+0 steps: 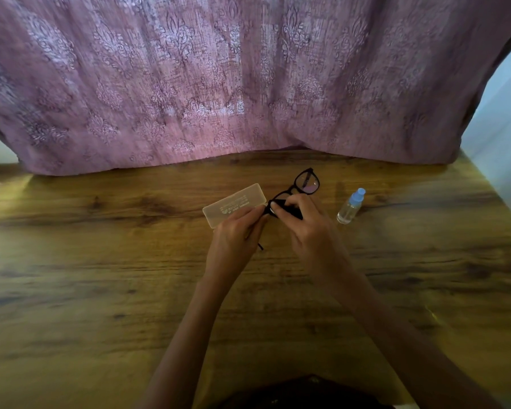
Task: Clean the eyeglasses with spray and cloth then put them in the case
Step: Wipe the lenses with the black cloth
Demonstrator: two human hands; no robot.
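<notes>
Black-framed eyeglasses (pixel 306 182) are held above the wooden table (pixel 101 261), tilted with one lens up and to the right. My left hand (pixel 235 240) grips the frame at its left end, and a temple tip pokes out below the hand. My right hand (pixel 303 228) presses a black cloth (pixel 292 212) onto the lower left lens, which is mostly hidden. A translucent closed glasses case (pixel 233 203) lies on the table just behind my left hand. A small clear spray bottle (pixel 351 206) with a blue cap stands to the right of my right hand.
A mauve patterned curtain (pixel 248 84) hangs along the table's far edge. The table's right edge (pixel 496 196) runs diagonally next to a pale wall. Dark clothing (pixel 301 394) shows at the bottom of the view.
</notes>
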